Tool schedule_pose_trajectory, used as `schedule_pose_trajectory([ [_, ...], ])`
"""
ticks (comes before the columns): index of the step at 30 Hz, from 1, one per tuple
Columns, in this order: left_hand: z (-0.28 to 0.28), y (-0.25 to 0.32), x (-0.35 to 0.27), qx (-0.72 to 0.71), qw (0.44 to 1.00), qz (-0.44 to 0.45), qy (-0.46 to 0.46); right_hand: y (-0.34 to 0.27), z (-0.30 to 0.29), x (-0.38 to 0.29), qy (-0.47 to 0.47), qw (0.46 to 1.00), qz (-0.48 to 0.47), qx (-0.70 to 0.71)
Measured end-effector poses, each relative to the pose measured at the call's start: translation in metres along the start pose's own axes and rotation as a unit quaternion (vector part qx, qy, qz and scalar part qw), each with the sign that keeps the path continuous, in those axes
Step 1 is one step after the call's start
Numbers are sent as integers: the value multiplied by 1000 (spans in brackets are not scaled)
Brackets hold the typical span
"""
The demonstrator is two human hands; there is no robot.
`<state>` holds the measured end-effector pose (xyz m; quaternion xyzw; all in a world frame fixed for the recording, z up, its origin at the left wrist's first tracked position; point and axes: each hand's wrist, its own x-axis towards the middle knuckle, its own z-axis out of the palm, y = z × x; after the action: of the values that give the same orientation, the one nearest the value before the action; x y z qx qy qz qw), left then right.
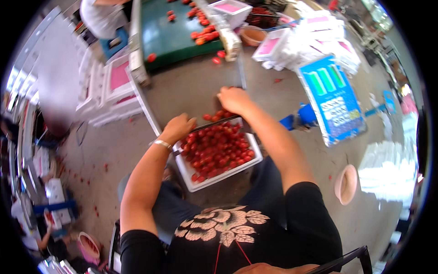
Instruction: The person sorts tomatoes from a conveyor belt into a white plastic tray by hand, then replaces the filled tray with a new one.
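Observation:
In front of me a white foam box [190,181] holds many small red tomatoes [219,145]. Its far side meets the dark lower edge of a grey sloping chute [195,87]. My left hand [179,127], with a band at the wrist, is curled at the left end of that edge, beside the box's far left corner. Over the chute's lower right part is my right hand [234,99], fingers bent. A few tomatoes [215,116] lie on the chute just below it. Both hands' fingertips are partly hidden, so any grip is unclear.
Above the chute, a green conveyor belt [171,51] carries tomatoes. A blue scale display [332,101] stands at right. Stacked white boxes [118,82] flank the left, more boxes [273,44] the right. A pink basin [345,185] sits on the floor. A person in white [102,20] is beside the belt.

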<state>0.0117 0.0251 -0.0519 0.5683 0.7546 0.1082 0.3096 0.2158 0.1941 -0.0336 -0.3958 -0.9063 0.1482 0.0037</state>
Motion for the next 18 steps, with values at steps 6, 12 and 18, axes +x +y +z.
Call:
schedule_pose_trajectory([
  [6,-2,11,-5,-74,994,63,46,-17,-17,3,-165,979,83,86],
  [12,9,23,23,-363,931,-48,10,-2,14,14,-184,972,-31,142],
  [18,17,19,42,-348,936,-40,17,-32,1,7,-211,951,-65,216],
])
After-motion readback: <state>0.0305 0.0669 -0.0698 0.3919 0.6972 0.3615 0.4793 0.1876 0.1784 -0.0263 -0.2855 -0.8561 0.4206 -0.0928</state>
